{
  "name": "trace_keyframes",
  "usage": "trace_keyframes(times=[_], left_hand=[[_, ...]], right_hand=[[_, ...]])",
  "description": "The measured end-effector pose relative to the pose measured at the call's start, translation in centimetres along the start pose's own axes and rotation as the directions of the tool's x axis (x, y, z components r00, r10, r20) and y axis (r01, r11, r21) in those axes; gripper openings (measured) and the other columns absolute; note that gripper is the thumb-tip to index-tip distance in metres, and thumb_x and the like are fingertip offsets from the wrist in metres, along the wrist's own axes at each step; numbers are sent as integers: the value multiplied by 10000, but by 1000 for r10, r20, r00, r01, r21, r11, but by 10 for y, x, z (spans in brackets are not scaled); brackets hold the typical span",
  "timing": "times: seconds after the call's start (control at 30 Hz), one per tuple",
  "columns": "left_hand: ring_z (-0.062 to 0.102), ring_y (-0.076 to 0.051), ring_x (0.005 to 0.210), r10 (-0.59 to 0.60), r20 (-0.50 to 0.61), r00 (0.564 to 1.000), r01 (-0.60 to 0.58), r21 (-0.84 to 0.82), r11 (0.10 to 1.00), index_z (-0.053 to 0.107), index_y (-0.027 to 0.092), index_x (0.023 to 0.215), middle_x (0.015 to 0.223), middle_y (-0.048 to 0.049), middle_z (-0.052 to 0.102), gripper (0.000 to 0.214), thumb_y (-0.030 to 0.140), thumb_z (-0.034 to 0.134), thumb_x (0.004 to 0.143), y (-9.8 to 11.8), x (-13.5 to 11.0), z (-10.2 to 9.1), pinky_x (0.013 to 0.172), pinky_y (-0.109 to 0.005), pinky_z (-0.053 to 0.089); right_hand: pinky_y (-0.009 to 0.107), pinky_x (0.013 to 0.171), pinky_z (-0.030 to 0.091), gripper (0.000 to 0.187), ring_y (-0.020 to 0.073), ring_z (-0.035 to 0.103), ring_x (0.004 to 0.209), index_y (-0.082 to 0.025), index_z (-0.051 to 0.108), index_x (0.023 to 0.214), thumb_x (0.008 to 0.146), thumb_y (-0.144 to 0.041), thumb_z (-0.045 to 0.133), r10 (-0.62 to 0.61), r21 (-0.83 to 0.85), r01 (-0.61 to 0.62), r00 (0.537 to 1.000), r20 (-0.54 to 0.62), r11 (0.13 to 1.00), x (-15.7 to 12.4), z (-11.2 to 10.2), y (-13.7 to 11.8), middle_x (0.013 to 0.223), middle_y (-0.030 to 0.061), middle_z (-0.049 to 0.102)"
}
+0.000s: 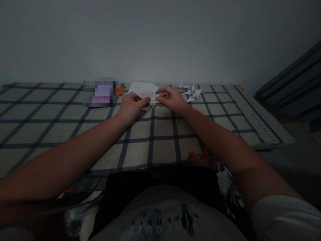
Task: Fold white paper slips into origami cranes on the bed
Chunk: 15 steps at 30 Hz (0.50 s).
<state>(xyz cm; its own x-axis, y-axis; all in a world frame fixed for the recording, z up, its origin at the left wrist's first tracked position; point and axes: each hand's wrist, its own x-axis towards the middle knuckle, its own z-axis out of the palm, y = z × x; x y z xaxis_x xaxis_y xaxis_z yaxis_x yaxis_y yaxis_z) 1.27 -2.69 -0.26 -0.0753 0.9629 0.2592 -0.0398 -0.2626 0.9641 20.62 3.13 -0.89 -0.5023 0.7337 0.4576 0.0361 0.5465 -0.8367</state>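
Observation:
Near the back of the cloth-covered table, my left hand [131, 105] pinches white paper [143, 95] with its thumb on top. My right hand [172, 99] is at the right edge of this paper, its thumb and fingers curled in around it; the exact grip is too dim to make out. Small white paper pieces [152, 105] stick out beneath the fingers. Behind my hands lie white sheets [142, 86]. Just right of my right hand sit several folded paper stars or cranes [193, 93], with pointed tips.
To the left lies a flat purple-screened object [103, 93], partly blurred out. Orange shapes [120, 90] show beside it on the checked tablecloth [163, 147]. A wall [160, 40] stands right behind the table; the table's right edge drops off near a dark ridged surface [296, 83].

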Motion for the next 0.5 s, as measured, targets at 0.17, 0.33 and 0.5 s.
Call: trace_keyframes(times=[0.17, 0.33, 0.5], left_hand=[[721, -199, 743, 5, -24, 1000, -5, 4, 1000, 729, 146, 934, 920, -104, 786, 305, 308, 830, 695, 0, -1, 1, 757, -353, 609], [734, -207, 767, -7, 68, 998, 9, -29, 1000, 732, 141, 995, 959, -113, 785, 396, 296, 873, 659, -3, 1, 0, 763, -354, 611], [722, -203, 729, 12, 52, 999, -12, -9, 1000, 731, 146, 945, 893, -102, 779, 348, 310, 866, 669, 0, 2, 1, 732, -345, 613]], right_hand=[[202, 667, 522, 215, 85, 601, 673, -192, 566, 1032, 868, -204, 706, 19, 21, -18, 1000, -24, 1000, 0, 2, -8, 700, -68, 541], [201, 684, 525, 200, 84, 608, 675, -187, 590, 1019, 860, -168, 709, 64, 32, -63, 998, -25, 997, -2, 3, -12, 688, -72, 539], [204, 675, 547, 219, 85, 639, 673, -179, 614, 1084, 902, -252, 714, 169, 121, -162, 984, -49, 979, -2, 4, -14, 748, -44, 616]])
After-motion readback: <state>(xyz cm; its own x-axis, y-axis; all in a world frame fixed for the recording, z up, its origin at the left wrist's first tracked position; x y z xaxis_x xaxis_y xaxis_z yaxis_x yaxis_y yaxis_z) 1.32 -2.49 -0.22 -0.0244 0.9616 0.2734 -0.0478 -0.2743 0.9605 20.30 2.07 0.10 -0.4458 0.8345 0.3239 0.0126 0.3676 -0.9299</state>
